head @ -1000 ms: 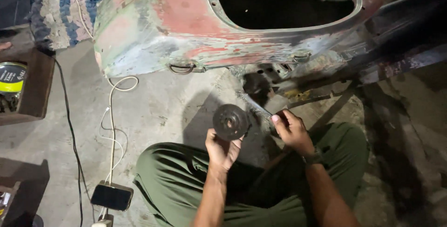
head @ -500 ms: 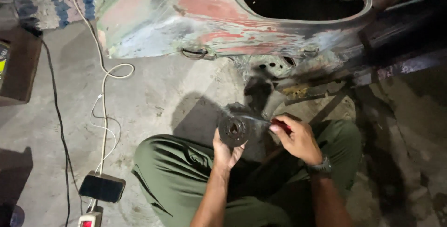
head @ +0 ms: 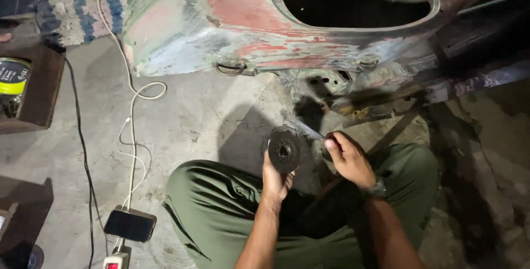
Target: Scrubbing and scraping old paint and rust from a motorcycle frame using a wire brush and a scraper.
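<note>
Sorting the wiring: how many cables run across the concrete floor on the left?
2: a white cable looping down to the phone, and a black cable left of it. Others may be hidden.

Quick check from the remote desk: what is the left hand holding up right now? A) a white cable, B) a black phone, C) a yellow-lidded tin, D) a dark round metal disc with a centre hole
D: the left hand grips the dark round metal disc with a centre hole by its lower edge, while the black phone lies on the concrete floor.
</note>
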